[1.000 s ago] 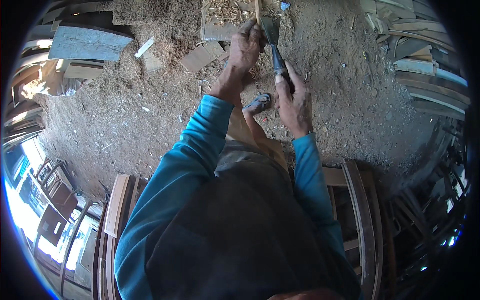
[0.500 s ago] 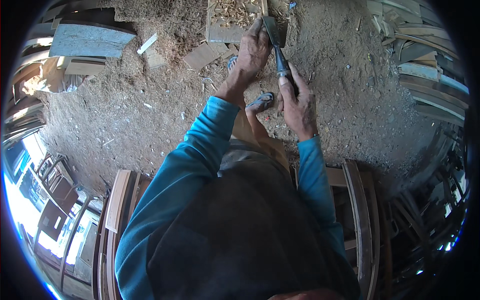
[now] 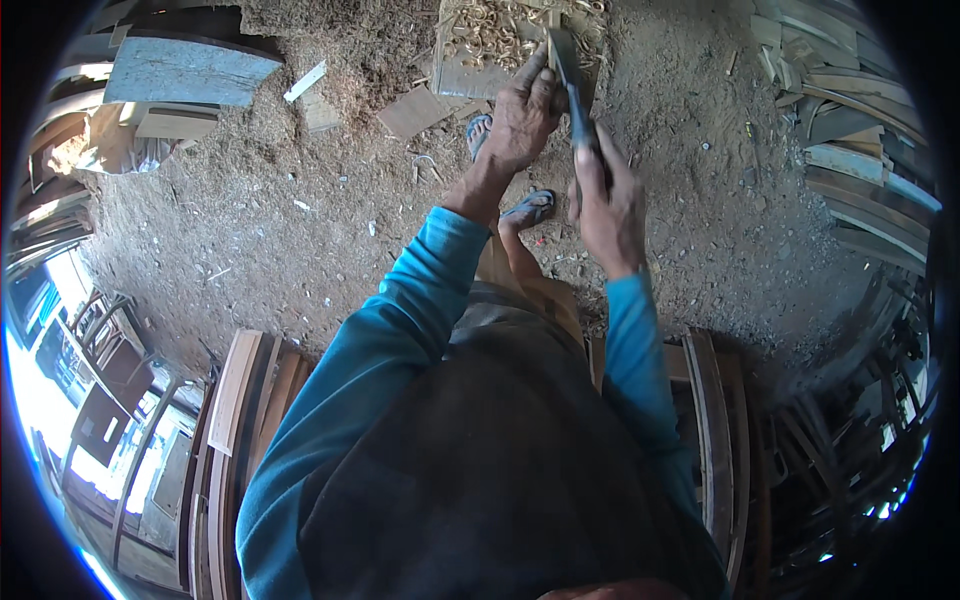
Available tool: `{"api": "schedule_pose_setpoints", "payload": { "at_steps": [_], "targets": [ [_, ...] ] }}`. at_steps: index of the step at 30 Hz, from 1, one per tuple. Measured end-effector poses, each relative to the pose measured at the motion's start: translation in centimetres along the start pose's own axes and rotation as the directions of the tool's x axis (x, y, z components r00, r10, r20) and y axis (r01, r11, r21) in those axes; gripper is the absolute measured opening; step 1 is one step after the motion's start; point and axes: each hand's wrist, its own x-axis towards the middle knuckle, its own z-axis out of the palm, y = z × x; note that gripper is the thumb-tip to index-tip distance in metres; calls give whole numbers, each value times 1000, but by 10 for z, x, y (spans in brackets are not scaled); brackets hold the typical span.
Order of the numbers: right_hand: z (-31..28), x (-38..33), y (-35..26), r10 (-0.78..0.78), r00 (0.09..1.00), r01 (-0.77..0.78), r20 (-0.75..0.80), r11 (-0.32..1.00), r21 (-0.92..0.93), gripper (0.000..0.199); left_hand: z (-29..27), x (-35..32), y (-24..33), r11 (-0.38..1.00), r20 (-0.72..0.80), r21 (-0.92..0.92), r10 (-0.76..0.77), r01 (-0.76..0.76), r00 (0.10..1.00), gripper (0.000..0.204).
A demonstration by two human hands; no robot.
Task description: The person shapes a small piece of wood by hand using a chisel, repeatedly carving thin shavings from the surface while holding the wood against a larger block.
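Ground (image 3: 300, 260) is spreading mid-frame. Upper centre, right hand (image 3: 610, 200) is clasping a bladed tool (image 3: 576, 105); left hand (image 3: 523, 125) is hiding its hold.

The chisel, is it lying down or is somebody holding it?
Being held: the right hand is wrapped around the handle of the chisel.

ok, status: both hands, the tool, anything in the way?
Right hand gripping bladed tool by its handle. Left hand at thin wood strip, hold unclear. Curled shavings litter the block beside the strip.
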Motion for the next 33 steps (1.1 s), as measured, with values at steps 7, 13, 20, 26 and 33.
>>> {"api": "schedule_pose_setpoints", "payload": {
  "at_steps": [7, 13, 20, 26, 33],
  "targets": [
    [1, -32, 5, 88, 996, -88, 6, 994, 66, 50, 3, -3, -5, 980, -31, -186, -73, 66, 997, 44],
    [17, 3, 9, 11, 999, -11, -51, 1000, 3, 54, 6, -1, -3, 987, -64, -149, -73, 63, 995, 46],
    [12, -4, 8, 9, 1000, -9, -27, 1000, -29, 53, 2, -5, -12, 998, -50, -45, -44, 42, 998, 50],
    [2, 29, 7, 92, 993, -94, -76, 995, -21, 46, 7, -4, 4, 999, 16, 49, -22, 21, 1000, 51],
    [-26, -3, -11, 74, 996, -81, 43, 980, 184, 48, 16, -6, 21, 992, 12, 123, -13, 12, 1000, 47]
  ]
}}
